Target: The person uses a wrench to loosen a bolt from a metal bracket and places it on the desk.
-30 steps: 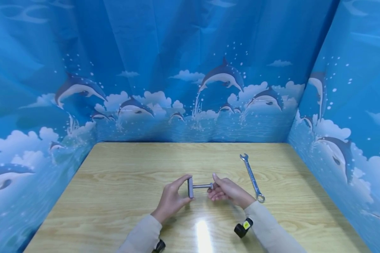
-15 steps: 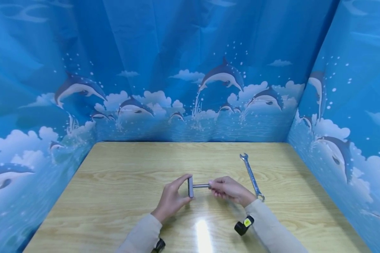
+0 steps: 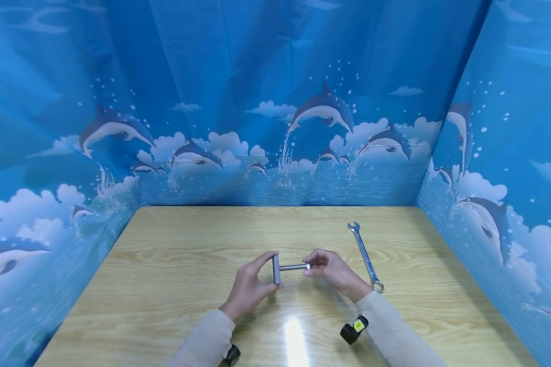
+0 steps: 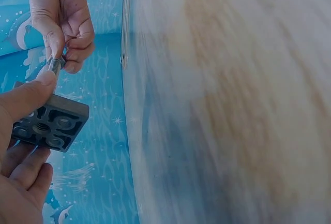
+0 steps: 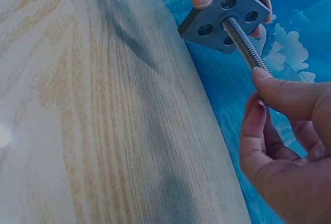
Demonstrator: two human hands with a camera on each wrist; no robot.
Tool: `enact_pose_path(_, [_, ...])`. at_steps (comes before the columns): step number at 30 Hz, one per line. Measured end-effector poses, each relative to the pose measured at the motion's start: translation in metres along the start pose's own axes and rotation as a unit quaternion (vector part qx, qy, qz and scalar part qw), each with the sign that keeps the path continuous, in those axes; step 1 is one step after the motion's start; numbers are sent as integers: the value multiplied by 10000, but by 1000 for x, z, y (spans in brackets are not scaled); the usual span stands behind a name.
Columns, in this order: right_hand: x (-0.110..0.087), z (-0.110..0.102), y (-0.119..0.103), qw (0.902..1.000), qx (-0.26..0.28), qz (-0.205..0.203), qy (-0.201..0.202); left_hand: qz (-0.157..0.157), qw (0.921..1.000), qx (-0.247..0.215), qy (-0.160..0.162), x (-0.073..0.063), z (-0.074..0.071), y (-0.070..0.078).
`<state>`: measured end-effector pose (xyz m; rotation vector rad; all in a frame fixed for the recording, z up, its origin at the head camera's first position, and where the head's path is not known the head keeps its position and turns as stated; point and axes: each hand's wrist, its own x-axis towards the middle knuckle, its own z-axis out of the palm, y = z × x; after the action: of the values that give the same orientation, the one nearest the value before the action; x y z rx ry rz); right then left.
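Note:
My left hand [image 3: 247, 289] grips a square grey metal plate [image 3: 276, 269] by its edges, thumb at one side and fingers at the other. A silver threaded bolt [image 3: 293, 267] sticks out sideways from the plate toward the right. At the bolt's head end, my right hand [image 3: 332, 272] pinches it between thumb and fingertips. In the right wrist view, the bolt's thread [image 5: 244, 43] enters the centre of the plate [image 5: 240, 9], with round holes about it. The left wrist view shows the recessed underside of the plate [image 4: 75, 109]. Fingers partly cover the bolt's head.
A combination wrench [image 3: 366, 260] lies on the wooden table [image 3: 188, 244], right of my right hand. Blue dolphin-print curtains [image 3: 257, 102] enclose the table at the back and both sides. Each wrist wears a small black camera [image 3: 351, 331].
My right hand's fingers have shifted round the bolt's head, closing on it and then changing their hold. The bolt and plate tilt slightly. My left hand stays nearly still, and the wrench has not moved.

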<state>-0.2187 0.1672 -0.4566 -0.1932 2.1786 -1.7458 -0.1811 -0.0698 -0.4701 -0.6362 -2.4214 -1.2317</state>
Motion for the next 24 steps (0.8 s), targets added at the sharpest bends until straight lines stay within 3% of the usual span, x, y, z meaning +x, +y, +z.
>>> enact_pose_path(8, [1, 2, 1, 9992, -113, -276, 257, -124, 9998, -145, 37, 2, 0, 0])
enact_pose_path(11, [1, 1, 0, 9992, -138, -326, 188, -165, 9997, -175, 59, 2, 0, 1])
enact_pose_path(16, [-2, -2, 0, 9983, -242, -259, -461, -127, 9997, -178, 77, 2, 1, 1])
enact_pose_path(20, [-3, -4, 1, 9932, 134, -2, -1157, -79, 9999, -104, 70, 1, 2, 0])
enact_pose_path(24, [-2, -4, 2, 9906, 466, 383, -1230, -29, 10000, 29, 71, 0, 2, 0])
